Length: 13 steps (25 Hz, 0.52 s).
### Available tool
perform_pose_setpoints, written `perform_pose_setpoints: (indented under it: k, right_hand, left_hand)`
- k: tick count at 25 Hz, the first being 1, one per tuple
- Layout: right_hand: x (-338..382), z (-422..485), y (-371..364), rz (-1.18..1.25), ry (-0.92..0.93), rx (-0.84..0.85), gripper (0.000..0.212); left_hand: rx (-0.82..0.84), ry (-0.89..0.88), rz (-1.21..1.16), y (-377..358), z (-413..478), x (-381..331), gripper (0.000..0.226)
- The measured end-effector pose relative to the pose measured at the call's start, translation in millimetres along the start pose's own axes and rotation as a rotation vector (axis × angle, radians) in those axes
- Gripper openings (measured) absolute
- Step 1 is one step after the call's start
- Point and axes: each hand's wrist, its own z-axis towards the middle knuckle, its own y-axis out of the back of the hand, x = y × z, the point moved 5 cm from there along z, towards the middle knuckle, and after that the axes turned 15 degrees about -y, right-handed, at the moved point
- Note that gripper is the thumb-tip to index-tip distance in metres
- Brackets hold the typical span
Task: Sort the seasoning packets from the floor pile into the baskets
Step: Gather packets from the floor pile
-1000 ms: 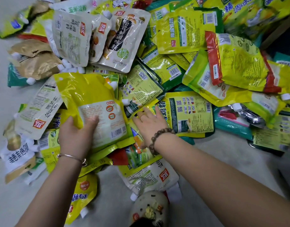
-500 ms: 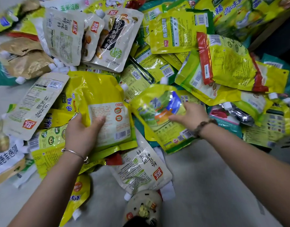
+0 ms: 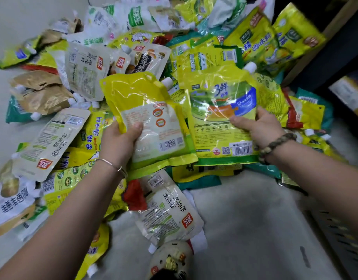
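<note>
- The left hand (image 3: pixel 121 142) pinches a yellow pouch (image 3: pixel 141 102) at centre frame, thumb on its face.
- The right hand (image 3: pixel 262 128) grips a green pouch (image 3: pixel 220 106) just beside it, above the floor pile (image 3: pixel 58 138).
- Risk: the glossy film is held low, so either pouch may slip, or their meeting edges may catch.
- Both pouches stand lengthwise up the frame, spouts at their top right corners.
</note>
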Motion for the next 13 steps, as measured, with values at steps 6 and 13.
perform_pose_setpoints:
  k: [6,13]
  right_hand:
    - [62,-30,19,0.124,0.086,-0.012,0.017]
    - [124,-67,52,0.27,0.193,-0.106,0.013]
  left_hand:
    - [-0.004,-0.027,-0.161,2,8,-54,0.01]
    - [-0.074,-0.19,-0.223,-2,15,-137,0.014]
